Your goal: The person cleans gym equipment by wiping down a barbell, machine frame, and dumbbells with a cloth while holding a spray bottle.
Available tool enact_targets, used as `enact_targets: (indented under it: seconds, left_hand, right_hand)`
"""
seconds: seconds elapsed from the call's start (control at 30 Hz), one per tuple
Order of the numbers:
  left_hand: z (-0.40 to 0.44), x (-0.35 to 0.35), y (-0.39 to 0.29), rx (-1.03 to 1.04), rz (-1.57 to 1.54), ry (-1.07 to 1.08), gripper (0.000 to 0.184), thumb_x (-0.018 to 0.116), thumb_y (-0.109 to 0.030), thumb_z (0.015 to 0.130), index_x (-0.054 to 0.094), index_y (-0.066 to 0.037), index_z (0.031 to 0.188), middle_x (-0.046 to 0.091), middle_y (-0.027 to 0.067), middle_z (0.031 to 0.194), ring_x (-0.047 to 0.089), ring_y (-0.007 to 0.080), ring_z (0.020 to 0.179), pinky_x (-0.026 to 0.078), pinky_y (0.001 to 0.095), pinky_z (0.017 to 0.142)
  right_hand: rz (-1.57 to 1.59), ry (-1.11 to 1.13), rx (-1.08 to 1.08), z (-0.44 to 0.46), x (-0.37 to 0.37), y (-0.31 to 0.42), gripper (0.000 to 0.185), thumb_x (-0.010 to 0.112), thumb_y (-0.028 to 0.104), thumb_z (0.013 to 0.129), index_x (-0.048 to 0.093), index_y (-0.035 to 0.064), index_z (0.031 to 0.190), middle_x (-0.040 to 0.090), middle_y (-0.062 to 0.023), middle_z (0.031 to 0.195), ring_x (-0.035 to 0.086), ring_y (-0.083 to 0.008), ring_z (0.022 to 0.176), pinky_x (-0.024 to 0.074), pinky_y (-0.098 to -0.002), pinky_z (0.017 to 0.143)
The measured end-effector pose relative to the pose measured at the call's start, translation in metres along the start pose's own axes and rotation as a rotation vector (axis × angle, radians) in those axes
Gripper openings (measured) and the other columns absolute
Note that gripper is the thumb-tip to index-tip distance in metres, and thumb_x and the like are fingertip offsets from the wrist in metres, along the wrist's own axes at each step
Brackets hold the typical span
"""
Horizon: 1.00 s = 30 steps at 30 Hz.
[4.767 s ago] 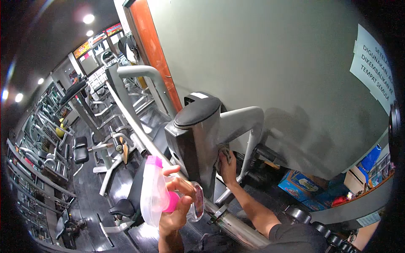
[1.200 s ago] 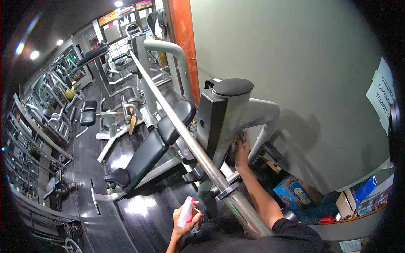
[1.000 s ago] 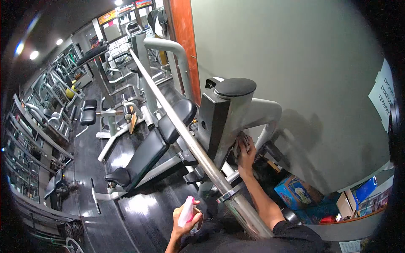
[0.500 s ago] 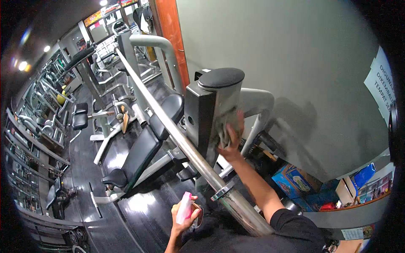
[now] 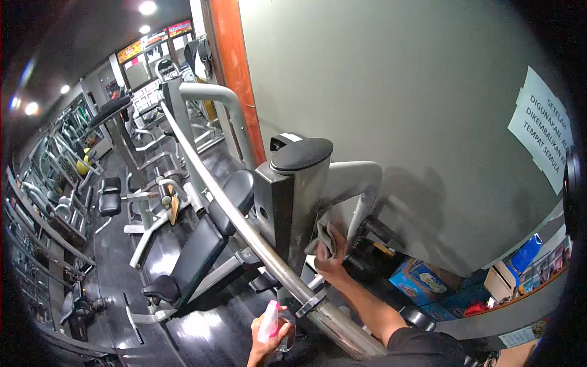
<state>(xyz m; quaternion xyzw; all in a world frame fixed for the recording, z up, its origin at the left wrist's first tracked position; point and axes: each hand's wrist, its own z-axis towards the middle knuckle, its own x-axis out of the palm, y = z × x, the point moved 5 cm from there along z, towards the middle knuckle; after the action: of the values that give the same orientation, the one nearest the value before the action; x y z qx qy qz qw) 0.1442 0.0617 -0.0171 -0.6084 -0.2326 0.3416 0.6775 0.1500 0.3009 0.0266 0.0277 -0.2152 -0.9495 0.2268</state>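
Note:
My right hand (image 5: 331, 257) grips a grey cloth (image 5: 326, 238) against the lower side of the bench press upright (image 5: 302, 189), a metal post with a black oval cap. My left hand (image 5: 268, 336) is wrapped round a spray bottle (image 5: 269, 322) with a pink and white head, held low near my body. Between my arms and the bench runs a steel barbell (image 5: 235, 220), slanting from my right forearm up to the far left upright. The black padded bench (image 5: 199, 251) lies to the left, beyond the bar.
A blue carton (image 5: 419, 280) and a shelf of small items (image 5: 520, 275) stand at the lower right. A paper sign (image 5: 541, 125) hangs on the grey wall (image 5: 391, 79). Several gym machines (image 5: 110, 196) fill the left side, on a dark floor.
My right hand has slid down the upright with the cloth, which now shows bunched in the fingers. The left hand still holds the spray bottle, and the whole view has shifted slightly.

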Motion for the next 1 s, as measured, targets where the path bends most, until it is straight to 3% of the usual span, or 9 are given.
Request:
enact_targets:
  seconds: [0.2, 0.23, 0.3, 0.37, 0.4, 0.53, 0.8, 0.93, 1.0]
  left_hand:
    - [-0.004, 0.0, 0.0, -0.039, -0.071, -0.064, 0.036, 0.067, -0.009, 0.077, 0.056, 0.002, 0.109, 0.064, 0.0045, 0.066, 0.061, 0.0102, 0.06, 0.048, 0.0233, 0.06]
    - [-0.003, -0.002, -0.008, -0.048, 0.003, -0.061, 0.036, 0.067, -0.011, 0.077, 0.056, 0.001, 0.11, 0.063, 0.0043, 0.065, 0.061, 0.0101, 0.059, 0.048, 0.0235, 0.06]
    - [-0.001, -0.004, -0.007, -0.045, 0.071, -0.065, 0.036, 0.067, -0.012, 0.078, 0.056, 0.0, 0.11, 0.063, 0.0041, 0.064, 0.06, 0.0099, 0.058, 0.048, 0.0238, 0.059]
    - [-0.003, -0.004, 0.007, 0.017, 0.075, -0.078, 0.037, 0.066, -0.013, 0.078, 0.056, 0.0, 0.11, 0.061, 0.0042, 0.062, 0.06, 0.0109, 0.057, 0.047, 0.0248, 0.058]
    - [-0.003, -0.004, 0.005, 0.019, 0.069, -0.081, 0.037, 0.066, -0.013, 0.078, 0.056, 0.0, 0.11, 0.061, 0.0042, 0.062, 0.06, 0.0109, 0.057, 0.047, 0.0248, 0.058]
    - [-0.002, -0.002, -0.001, 0.021, 0.086, -0.078, 0.035, 0.065, -0.013, 0.078, 0.056, 0.001, 0.109, 0.061, 0.0043, 0.062, 0.06, 0.0128, 0.057, 0.048, 0.0253, 0.06]
    - [-0.013, -0.008, 0.002, 0.009, 0.023, -0.128, 0.036, 0.065, -0.013, 0.079, 0.055, 0.001, 0.11, 0.063, 0.0047, 0.063, 0.062, 0.0119, 0.059, 0.048, 0.025, 0.06]
    - [-0.014, -0.012, 0.003, -0.015, 0.015, -0.141, 0.036, 0.065, -0.01, 0.077, 0.055, 0.001, 0.11, 0.063, 0.0047, 0.064, 0.062, 0.0111, 0.059, 0.048, 0.0238, 0.059]
    - [-0.014, -0.014, 0.004, -0.011, 0.016, -0.15, 0.036, 0.065, -0.009, 0.077, 0.055, 0.002, 0.11, 0.063, 0.0046, 0.064, 0.062, 0.0111, 0.059, 0.048, 0.0236, 0.059]
  right_hand:
    - [-0.185, 0.214, -0.336, 0.046, 0.039, 0.032, 0.051, 0.068, 0.018, 0.064, 0.061, 0.0259, 0.114, 0.036, -0.019, 0.137, 0.032, -0.0431, 0.127, 0.0233, -0.0564, 0.105]
    - [-0.262, 0.318, -0.405, 0.025, 0.042, 0.017, 0.036, 0.061, 0.039, 0.08, 0.058, 0.0271, 0.114, 0.037, -0.0217, 0.134, 0.038, -0.0463, 0.12, 0.0287, -0.0586, 0.1]
    - [-0.295, 0.348, -0.45, -0.03, 0.046, -0.005, 0.045, 0.069, 0.029, 0.064, 0.064, 0.0258, 0.108, 0.043, -0.0175, 0.132, 0.038, -0.0417, 0.123, 0.0316, -0.0562, 0.101]
    - [0.622, 0.472, 0.725, -0.142, 0.055, -0.082, 0.039, 0.056, 0.045, 0.085, 0.061, 0.0123, 0.106, 0.054, -0.0105, 0.114, 0.052, -0.0285, 0.107, 0.0432, -0.0409, 0.092]
    - [0.71, 0.508, 0.978, -0.175, 0.051, -0.09, 0.039, 0.057, 0.043, 0.084, 0.06, 0.0118, 0.107, 0.053, -0.0114, 0.116, 0.051, -0.0301, 0.108, 0.0428, -0.0416, 0.092]
    - [0.491, 0.723, 0.986, -0.227, 0.025, -0.075, 0.039, 0.058, 0.038, 0.084, 0.059, 0.0098, 0.111, 0.05, -0.0151, 0.121, 0.048, -0.0364, 0.112, 0.0408, -0.0442, 0.094]
    - [-0.088, 0.091, -0.027, 0.012, 0.005, 0.025, 0.038, 0.054, 0.029, 0.085, 0.057, 0.0084, 0.117, 0.041, -0.0203, 0.135, 0.041, -0.046, 0.119, 0.0358, -0.0495, 0.097]
    - [-0.264, 0.176, -0.159, 0.018, 0.036, 0.026, 0.038, 0.049, 0.034, 0.089, 0.057, 0.0103, 0.117, 0.037, -0.0215, 0.137, 0.039, -0.0465, 0.12, 0.0336, -0.0524, 0.098]
    - [-0.245, 0.324, -0.374, -0.044, 0.045, -0.006, 0.036, 0.062, 0.012, 0.081, 0.056, 0.014, 0.116, 0.032, -0.0291, 0.137, 0.028, -0.0499, 0.127, 0.0272, -0.0554, 0.102]
